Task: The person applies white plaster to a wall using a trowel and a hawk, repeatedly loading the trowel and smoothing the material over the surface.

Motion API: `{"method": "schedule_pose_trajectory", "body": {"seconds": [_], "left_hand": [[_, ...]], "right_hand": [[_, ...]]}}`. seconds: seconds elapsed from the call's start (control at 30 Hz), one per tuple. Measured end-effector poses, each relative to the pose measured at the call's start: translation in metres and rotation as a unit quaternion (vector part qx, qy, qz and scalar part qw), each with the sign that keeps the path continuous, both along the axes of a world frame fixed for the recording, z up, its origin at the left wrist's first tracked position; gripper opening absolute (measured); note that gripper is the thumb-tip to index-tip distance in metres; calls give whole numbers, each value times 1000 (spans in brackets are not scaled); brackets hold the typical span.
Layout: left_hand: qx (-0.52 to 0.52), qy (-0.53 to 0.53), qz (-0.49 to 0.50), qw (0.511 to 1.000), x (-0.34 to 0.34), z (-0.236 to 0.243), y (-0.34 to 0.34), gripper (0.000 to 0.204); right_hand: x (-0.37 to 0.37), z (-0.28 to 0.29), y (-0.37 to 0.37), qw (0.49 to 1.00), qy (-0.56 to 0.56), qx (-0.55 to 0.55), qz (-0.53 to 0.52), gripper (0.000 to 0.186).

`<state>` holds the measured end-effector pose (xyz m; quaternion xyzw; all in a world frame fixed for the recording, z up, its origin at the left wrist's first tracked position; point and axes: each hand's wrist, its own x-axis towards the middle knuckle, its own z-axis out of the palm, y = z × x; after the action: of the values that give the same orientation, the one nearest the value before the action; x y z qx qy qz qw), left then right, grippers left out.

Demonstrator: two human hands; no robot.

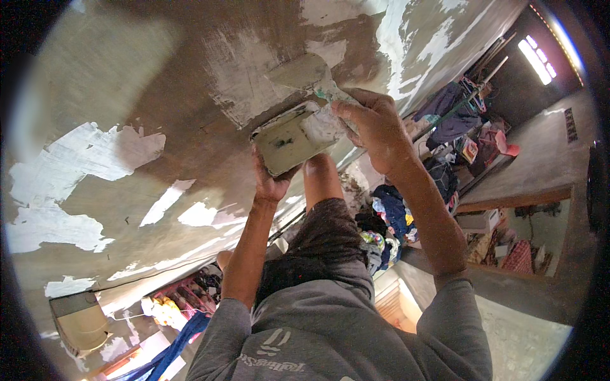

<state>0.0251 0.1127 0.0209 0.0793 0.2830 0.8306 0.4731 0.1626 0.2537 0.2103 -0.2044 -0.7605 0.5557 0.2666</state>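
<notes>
Plainly, both hands are occupied: the scraper is gripped in the right hand, with thumb and fingers wrapped about its handle, and the tray is cupped in the left hand, whose palm is set beneath the near edge while the fingers are run up along the left side. The scraper is held by the tray's far edge, its broad blade pointed left in front of the wall; whether blade and tray are touching cannot be told. Pale paste is gathered at the right end of the tray, and the rest of its floor is left nearly bare, marked with a dark spot. By judgement, both tools are light enough for one hand; the tray seems stiff but may be tipped by the paste's weight, so it is best supported from below, near the middle. The scraper looks smeared and may be slippery, so its handle is best grasped firmly, close to the blade, whose thin edge may flex. The paste is probably soft and sticky. Farther out, the wall is broken up by white patches, and below the hands a knee and dark shorts are seen. To the right, clothes are heaped beyond the forearm, and a bright window is set high up.
</notes>
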Motion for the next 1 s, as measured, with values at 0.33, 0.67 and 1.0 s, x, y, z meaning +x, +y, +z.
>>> {"method": "schedule_pose_trajectory", "body": {"seconds": [0.33,0.67,1.0], "left_hand": [[15,-9,0,1000,-2,-1,-5,76],[-3,-45,18,999,4,4,-15,71],[-10,-58,1,998,8,-6,-20,70]], "right_hand": [[12,40,-13,995,28,-95,-20,26],[15,-70,-39,986,-17,-166,-28,29],[-9,-101,-28,983,-40,-180,0,26]]}}
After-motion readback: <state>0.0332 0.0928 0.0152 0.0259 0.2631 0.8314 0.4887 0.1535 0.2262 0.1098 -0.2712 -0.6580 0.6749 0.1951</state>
